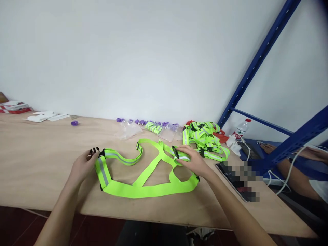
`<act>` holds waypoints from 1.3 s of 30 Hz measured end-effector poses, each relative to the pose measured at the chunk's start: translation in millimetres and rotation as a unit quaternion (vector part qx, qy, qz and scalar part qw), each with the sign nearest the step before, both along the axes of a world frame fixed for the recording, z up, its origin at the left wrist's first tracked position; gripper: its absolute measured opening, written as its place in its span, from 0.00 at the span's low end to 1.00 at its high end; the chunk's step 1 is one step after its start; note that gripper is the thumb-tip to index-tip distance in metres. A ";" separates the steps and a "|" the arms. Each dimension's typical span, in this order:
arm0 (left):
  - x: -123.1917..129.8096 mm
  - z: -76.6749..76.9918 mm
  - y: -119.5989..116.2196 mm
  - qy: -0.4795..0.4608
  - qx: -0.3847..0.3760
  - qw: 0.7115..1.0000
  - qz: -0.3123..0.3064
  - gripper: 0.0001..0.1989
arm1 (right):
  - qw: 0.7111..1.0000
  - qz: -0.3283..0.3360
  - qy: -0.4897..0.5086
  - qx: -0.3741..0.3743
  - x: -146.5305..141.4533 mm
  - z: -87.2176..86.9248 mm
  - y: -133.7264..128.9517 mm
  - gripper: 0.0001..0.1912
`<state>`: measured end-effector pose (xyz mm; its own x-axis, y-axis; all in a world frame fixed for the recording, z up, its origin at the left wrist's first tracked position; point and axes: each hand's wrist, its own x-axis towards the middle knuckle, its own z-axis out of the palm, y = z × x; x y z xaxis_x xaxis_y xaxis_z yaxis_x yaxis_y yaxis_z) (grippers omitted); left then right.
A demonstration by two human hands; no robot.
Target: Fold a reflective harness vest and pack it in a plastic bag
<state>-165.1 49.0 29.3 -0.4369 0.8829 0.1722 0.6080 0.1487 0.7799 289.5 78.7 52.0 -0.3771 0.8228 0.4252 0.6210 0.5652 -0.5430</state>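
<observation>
A neon-green strap harness (151,190) with grey reflective stripes lies spread on the table, its wide band nearest me. My left hand (83,165) is closed on a black buckle (95,150) at the harness's left end. At the right side, my right hand (192,159) has its fingers on a striped strap next to another black buckle (175,152). A black slider (137,146) sits on the looped strap between the hands. Behind my right hand a heap of similar green straps (205,135) is piled up.
Clear plastic bags (128,130), a folded green strap bundle (153,127) and purple rings (74,123) lie toward the wall. A phone (234,182), bottle (241,129) and blue metal frame (258,61) stand right. Another person's arm (289,171) rests beyond the frame.
</observation>
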 end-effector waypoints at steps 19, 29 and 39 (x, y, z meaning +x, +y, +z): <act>153.4 -3.3 84.5 -0.630 -0.094 0.695 -0.334 0.32 | 0.994 0.040 -0.029 -0.094 -22.1 -64.1 40.5 0.18; 163.9 -8.9 60.8 -0.646 -0.091 0.661 -0.371 0.36 | 0.997 0.000 0.002 -0.082 -19.6 -64.7 40.1 0.23; 160.2 -13.8 54.0 -0.212 0.096 0.873 -0.428 0.23 | 0.999 0.005 -0.020 0.035 -21.0 -52.9 29.1 0.25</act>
